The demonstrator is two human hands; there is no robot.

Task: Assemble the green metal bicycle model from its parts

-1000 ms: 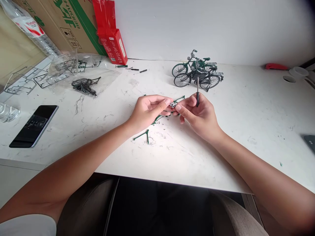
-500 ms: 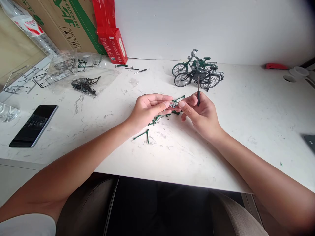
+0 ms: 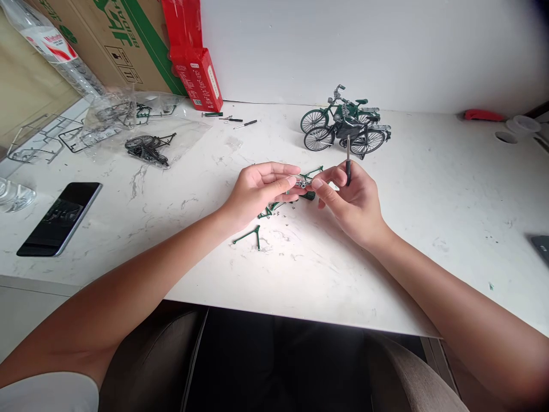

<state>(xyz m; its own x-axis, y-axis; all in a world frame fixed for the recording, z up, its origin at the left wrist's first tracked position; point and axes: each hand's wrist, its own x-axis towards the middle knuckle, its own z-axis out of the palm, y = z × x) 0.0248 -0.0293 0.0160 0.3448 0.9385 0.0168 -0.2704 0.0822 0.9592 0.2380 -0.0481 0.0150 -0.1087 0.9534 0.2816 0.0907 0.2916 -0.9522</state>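
Between my two hands is a small silver model-bicycle part (image 3: 303, 184), perhaps a handlebar; the fingers cover much of it. My left hand (image 3: 261, 191) pinches its left end between thumb and fingers. At its right end, the thumb and index finger of my right hand (image 3: 354, 200) close on it. A small screwdriver (image 3: 348, 170) with a black handle is also tucked in my right hand, its metal shaft pointing up. Beneath and around the hands lie green frame pieces and tiny loose bits. A green Y-shaped piece (image 3: 256, 232) rests nearer the table's front edge.
Two assembled model bicycles (image 3: 334, 134) stand at the back. At left are a phone (image 3: 60, 219), bagged black bicycle parts (image 3: 148, 150), and a plastic bottle (image 3: 55, 48). A red packet (image 3: 199, 80) leans by a cardboard box (image 3: 98, 34). Another small screwdriver (image 3: 245, 124) lies behind my hands.
The screwdriver in my right hand has shifted very slightly. Both hands keep their hold on the silver part in almost the same place.
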